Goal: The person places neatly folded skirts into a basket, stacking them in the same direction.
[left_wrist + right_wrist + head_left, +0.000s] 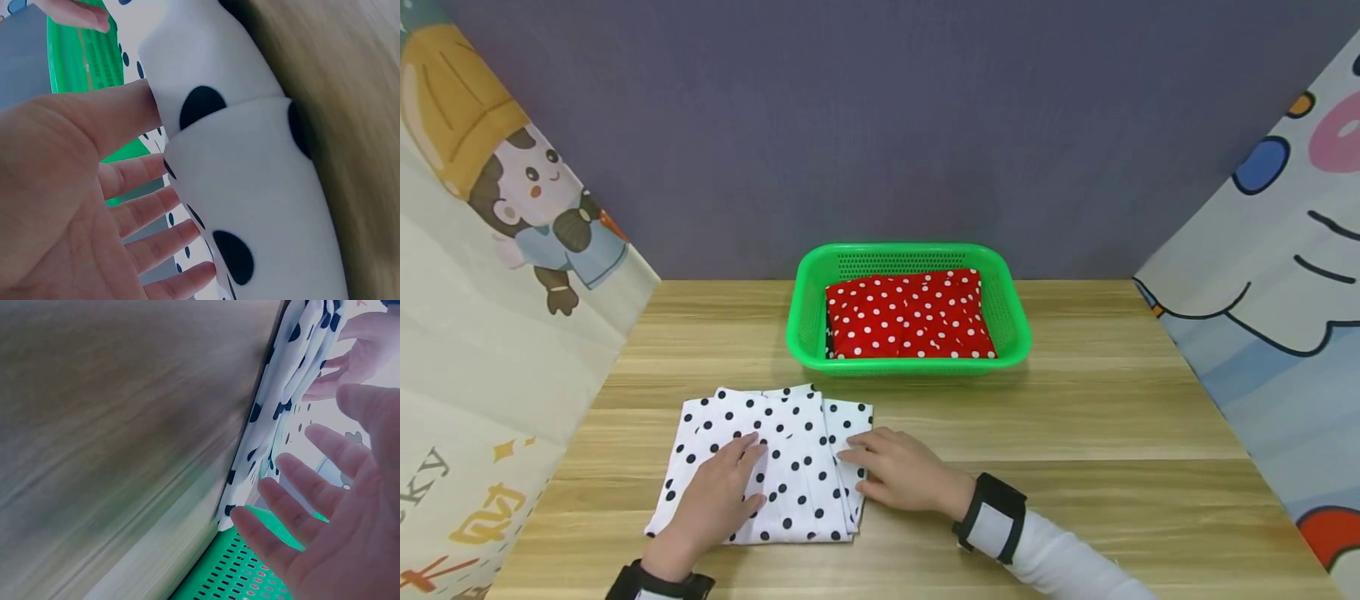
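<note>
A white cloth with black dots [790, 467] lies folded in layers on the table, left of the middle. On its top layer rests my left hand [715, 492], fingers spread and fairly straight; the left wrist view shows that hand [69, 187] against the cloth's thick folded edge [250, 200]. My right hand [906, 471] is at the cloth's right edge, its fingertips over the narrow strip there. In the right wrist view the fingers of this hand [331, 512] are extended beside the stacked layers [275, 412], gripping nothing.
Behind the cloth stands a green perforated basket [910, 367] with a folded red cloth with white dots [910, 317] in it. The wooden table [1075, 417] meets a dark back wall [895, 125]. Printed cartoon panels flank both sides.
</note>
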The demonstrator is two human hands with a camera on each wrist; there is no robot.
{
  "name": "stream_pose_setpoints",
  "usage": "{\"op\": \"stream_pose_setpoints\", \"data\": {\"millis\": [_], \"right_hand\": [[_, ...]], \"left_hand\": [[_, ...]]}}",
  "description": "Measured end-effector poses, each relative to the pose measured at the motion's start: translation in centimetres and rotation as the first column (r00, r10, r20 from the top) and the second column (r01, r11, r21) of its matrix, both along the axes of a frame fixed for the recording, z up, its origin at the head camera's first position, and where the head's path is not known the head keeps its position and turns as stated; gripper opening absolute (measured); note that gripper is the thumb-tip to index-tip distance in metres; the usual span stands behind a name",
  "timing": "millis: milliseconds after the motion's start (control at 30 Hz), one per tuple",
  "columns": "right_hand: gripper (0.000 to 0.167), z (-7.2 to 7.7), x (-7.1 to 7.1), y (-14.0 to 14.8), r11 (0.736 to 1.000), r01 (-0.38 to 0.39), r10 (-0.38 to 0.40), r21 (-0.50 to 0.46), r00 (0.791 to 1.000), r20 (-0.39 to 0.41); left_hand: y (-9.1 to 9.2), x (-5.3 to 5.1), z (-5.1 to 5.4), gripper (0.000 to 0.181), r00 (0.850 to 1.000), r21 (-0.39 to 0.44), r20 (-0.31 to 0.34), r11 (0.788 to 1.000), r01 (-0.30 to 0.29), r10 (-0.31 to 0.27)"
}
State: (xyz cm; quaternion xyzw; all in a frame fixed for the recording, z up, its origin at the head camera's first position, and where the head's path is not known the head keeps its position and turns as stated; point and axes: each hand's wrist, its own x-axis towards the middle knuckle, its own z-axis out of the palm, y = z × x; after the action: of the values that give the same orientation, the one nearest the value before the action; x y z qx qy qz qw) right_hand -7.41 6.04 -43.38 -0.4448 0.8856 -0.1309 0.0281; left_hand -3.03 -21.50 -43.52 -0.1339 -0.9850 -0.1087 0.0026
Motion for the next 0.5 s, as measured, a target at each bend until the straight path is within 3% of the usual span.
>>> {"op": "stream_pose_setpoints", "data": {"millis": [300, 500], "right_hand": [[0.032, -0.3, 0.3, 1.3, 0.994, 0.011, -0.017, 0.109, 0.998, 0.056], [0.03, -0.5, 0.4, 2.5, 0.993, 0.035, -0.044, 0.115, 0.996, 0.074]], "left_hand": [[1.7, 0.1, 0.4, 0.06, 0.997, 0.02, 0.066, 0.999, 0.036, -0.037], [1.3, -0.3, 0.6, 0.052, 0.999, 0.058, 0.02, 0.997, 0.041, -0.042]]}}
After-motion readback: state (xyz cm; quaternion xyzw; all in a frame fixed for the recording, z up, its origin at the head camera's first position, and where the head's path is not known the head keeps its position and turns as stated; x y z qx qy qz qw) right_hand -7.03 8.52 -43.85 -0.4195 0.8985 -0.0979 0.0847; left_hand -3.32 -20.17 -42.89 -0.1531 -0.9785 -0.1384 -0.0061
